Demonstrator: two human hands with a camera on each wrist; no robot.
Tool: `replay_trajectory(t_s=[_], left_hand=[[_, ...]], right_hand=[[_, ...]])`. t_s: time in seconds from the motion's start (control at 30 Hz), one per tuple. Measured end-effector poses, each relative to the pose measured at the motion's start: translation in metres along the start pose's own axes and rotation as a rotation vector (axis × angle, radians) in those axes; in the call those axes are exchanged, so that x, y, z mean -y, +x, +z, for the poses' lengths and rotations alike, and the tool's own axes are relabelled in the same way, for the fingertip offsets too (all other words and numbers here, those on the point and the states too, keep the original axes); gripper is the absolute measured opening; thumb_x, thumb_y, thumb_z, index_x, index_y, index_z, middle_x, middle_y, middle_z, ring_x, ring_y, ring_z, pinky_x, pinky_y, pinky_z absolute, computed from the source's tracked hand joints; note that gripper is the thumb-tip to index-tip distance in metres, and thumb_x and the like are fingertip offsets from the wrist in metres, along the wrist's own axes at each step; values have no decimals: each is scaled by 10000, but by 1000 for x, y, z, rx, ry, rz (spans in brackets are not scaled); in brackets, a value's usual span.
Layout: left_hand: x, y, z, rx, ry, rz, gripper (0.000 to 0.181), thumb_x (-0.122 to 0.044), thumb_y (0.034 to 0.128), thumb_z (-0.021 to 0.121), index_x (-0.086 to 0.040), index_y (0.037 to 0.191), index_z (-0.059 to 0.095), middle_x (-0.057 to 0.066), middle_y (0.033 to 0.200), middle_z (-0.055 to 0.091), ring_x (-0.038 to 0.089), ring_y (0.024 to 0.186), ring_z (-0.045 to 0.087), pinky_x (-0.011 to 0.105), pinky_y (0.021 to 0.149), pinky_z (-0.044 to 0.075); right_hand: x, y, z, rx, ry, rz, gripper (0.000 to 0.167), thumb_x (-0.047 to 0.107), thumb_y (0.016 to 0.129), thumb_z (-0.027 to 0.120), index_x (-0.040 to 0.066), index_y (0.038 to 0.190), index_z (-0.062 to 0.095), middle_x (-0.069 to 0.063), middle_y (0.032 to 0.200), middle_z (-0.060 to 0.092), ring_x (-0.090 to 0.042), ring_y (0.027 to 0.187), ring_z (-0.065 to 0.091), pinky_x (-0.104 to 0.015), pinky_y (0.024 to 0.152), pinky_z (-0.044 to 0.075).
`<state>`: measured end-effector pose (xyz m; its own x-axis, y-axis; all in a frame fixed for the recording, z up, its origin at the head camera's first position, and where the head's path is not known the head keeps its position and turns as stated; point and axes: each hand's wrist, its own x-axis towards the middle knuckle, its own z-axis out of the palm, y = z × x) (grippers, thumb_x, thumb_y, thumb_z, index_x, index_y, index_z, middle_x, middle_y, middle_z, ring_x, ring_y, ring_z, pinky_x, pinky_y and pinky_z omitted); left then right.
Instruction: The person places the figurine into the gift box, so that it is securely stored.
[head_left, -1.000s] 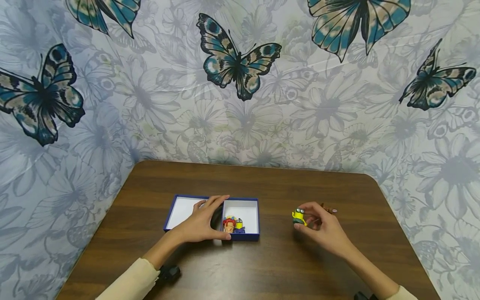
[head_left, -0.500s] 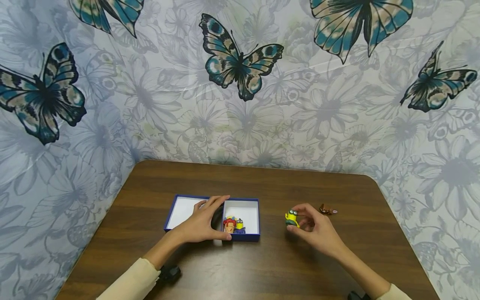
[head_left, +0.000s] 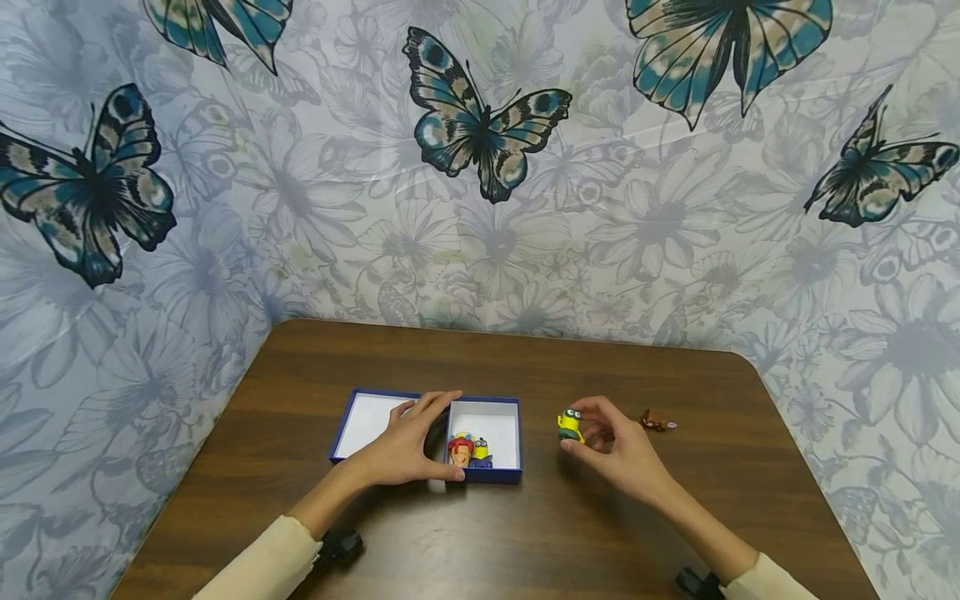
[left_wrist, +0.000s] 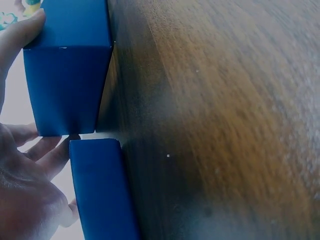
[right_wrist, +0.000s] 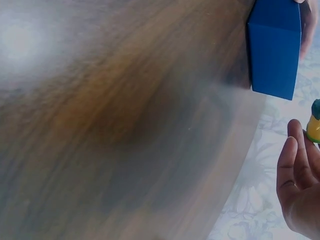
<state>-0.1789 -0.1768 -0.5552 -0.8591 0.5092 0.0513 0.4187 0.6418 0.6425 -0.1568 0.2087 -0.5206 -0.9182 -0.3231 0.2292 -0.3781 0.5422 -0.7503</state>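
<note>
Two little figures are already in the box (head_left: pixel 491 477): a red-topped one (head_left: pixel 461 451) and, right beside it, a yellow-and-blue one (head_left: pixel 482 454), both near the front wall. Number three, a yellow-and-green figure (head_left: pixel 570 425), is up in the right hand (head_left: pixel 618 448), pinched between thumb and fingers, out to the right of the box. One brown figure (head_left: pixel 657 422) lies on the table (head_left: pixel 525 533) beyond that hand, untouched. So, by my reading, about half is done: one in the grasp, one waiting. Over on the left, the left hand (head_left: pixel 401 452) grips the box, thumb at the front, fingers at the back, with a shallow tray (head_left: pixel 366 423) alongside.

Now the left wrist view gives what the head view hides: fingers in the gap between box and tray. The right wrist view catches only part of the held figure, and no brown one.
</note>
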Motion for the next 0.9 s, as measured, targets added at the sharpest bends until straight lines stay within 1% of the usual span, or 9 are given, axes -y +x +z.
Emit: replay_trajectory(t_s=[0.2,0.33,0.43,0.63,0.7,0.9], left_hand=[[-1,0,0,8,3,-8,1177,-638,774,903,-342,1713,257,52,1665,422,326,1516,513,746,1257,135],[-2,0,0,9,-5,-11,1184,-619,775,911,-292,1716,273,63,1678,411,338,1524,504,744,1261,125],[-2,0,0,8,-7,-12,1187,-624,775,909,-279,1717,274,68,1683,407,344,1527,501,743,1261,123],[-2,0,-1,9,-3,-13,1188,-661,772,893,-340,1717,248,65,1692,398,338,1538,490,737,1268,123],[-2,-1,-1,11,-7,-14,1192,-655,772,896,-323,1719,253,67,1693,396,340,1542,486,735,1272,116],[-2,0,-1,13,0,-13,1189,-670,773,888,-335,1718,248,62,1692,398,335,1538,490,738,1269,122]], right_hand=[[3,6,7,20,12,-12,474,304,933,868,251,1334,619,4,1130,797,-69,863,704,-248,745,597],[5,9,13,37,18,-6,467,317,938,862,259,1328,611,12,1137,794,-70,850,694,-252,748,599],[8,11,16,45,22,-5,462,326,938,861,261,1322,611,17,1142,797,-69,866,698,-261,753,600],[9,16,24,67,11,-15,462,339,948,848,268,1328,595,51,1126,789,-53,877,695,-247,760,599],[10,17,27,78,7,-19,464,341,949,846,270,1330,589,56,1121,784,-52,873,695,-252,765,605],[13,21,35,109,-22,-47,463,379,960,829,271,1336,581,67,1119,764,-35,887,693,-261,784,616]])
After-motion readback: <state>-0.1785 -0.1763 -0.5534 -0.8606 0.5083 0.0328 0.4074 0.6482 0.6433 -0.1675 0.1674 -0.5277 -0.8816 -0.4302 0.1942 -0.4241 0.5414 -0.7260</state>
